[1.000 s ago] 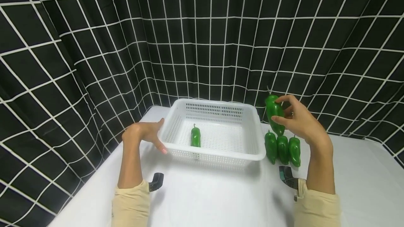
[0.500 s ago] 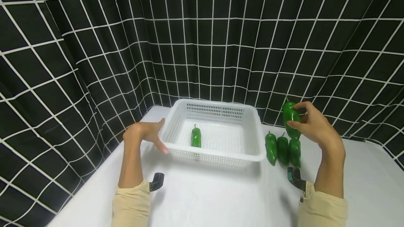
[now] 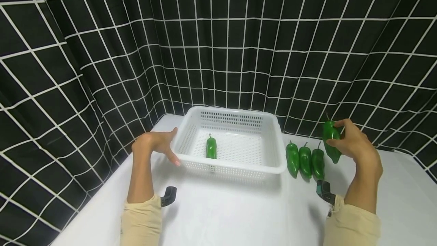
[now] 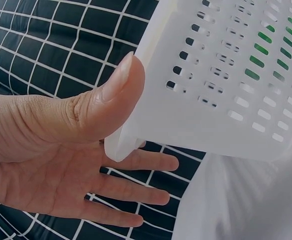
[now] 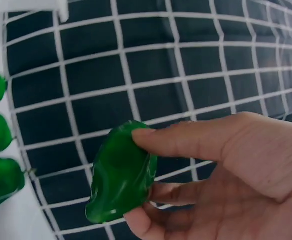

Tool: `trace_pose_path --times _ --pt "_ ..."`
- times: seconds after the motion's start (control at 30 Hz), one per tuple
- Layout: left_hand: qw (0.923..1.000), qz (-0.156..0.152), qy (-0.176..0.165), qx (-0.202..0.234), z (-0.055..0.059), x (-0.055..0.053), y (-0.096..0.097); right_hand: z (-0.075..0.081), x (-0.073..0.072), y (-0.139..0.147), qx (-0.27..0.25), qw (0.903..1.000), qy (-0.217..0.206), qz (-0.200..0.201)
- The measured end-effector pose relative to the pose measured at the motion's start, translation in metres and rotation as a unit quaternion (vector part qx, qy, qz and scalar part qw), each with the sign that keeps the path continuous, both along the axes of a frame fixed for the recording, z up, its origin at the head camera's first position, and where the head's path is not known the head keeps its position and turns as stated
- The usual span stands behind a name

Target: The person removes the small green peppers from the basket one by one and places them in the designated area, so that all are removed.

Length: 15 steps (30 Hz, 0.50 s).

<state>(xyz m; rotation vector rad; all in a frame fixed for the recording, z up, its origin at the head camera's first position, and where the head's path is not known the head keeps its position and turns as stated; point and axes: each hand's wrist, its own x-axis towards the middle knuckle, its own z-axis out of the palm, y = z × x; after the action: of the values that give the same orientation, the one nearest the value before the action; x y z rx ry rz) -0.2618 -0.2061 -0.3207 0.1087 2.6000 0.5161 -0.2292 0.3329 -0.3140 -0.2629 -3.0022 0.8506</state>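
Note:
My right hand [image 3: 356,145] pinches a glossy green pepper [image 3: 331,139] between thumb and fingers, just above the table and to the right of three similar ones. In the right wrist view this pepper [image 5: 123,175] hangs tilted from the fingertips. The row consists of a left pepper [image 3: 292,159], a middle pepper [image 3: 305,160] and a right pepper [image 3: 318,163], side by side. My left hand [image 3: 160,143] rests against the left end of a white perforated basket [image 3: 232,166]. Its thumb touches the basket wall and its fingers stretch out straight. Inside the basket lies one green pepper [image 3: 211,147].
White cloth covers the table [image 3: 222,212]. Behind it and to the left hangs a dark curtain [image 3: 218,60] with a white grid. The basket's right wall stands close beside the row of peppers.
My right hand has carried its pepper to the right and lower, past the row of three. My left hand and the basket have stayed put.

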Motion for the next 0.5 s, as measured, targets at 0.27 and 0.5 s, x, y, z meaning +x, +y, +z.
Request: trace_pose_path --times 0.27,0.5 --pt "1.0000 0.001 -0.001 -0.004 0.000 0.001 0.001 -0.015 -0.002 0.015 -0.006 0.9982 -0.049 -0.033" --pt "1.0000 0.000 0.002 -0.006 0.000 0.002 0.000 -0.031 -0.008 0.016 -0.026 0.9962 -0.075 -0.035"
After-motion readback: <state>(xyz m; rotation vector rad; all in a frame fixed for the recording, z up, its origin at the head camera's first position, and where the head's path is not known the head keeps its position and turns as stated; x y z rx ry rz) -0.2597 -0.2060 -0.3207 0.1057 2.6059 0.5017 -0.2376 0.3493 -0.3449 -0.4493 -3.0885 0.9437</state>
